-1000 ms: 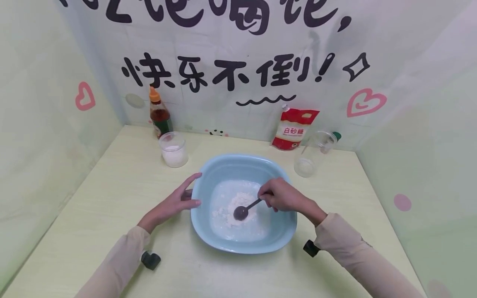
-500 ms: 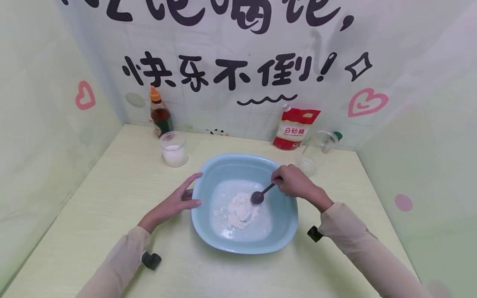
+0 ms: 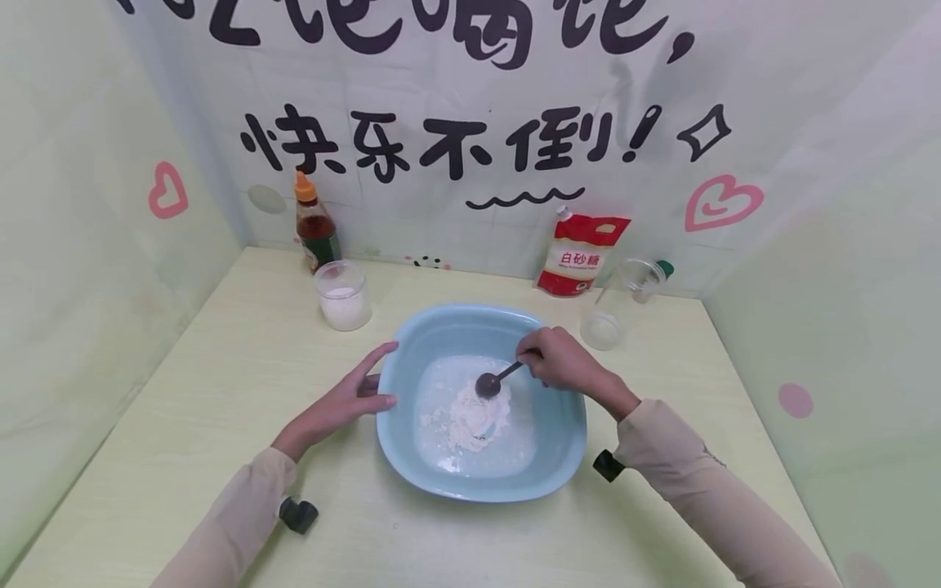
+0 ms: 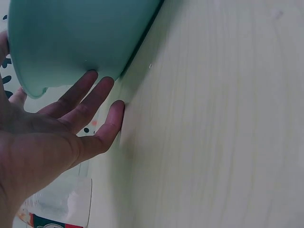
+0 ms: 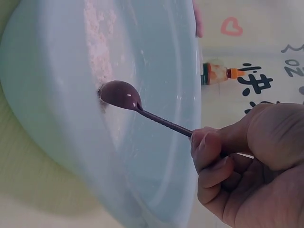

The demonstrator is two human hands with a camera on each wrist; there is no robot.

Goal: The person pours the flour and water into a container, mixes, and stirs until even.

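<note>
A light blue basin stands on the table, with loose white powder spread across its wet-looking bottom. At its left side my left hand rests against the wall, fingertips at the rim and thumb extended. From the left wrist view, this hand's other fingers reach out loosely below the outer wall. My right hand pinches the thin handle of a dark brown spoon over the basin's right side. The spoon's round bowl is down at the powder's upper edge, its rounded back showing.
Behind the basin at left stand a clear cup of white contents and a sauce bottle with an orange cap. A red and white sugar pouch leans at the back wall, with a clear container to its right.
The spoon has swung from the powder's middle to the right and up, then back left to the powder's upper edge. My left hand and the basin have stayed in place.
</note>
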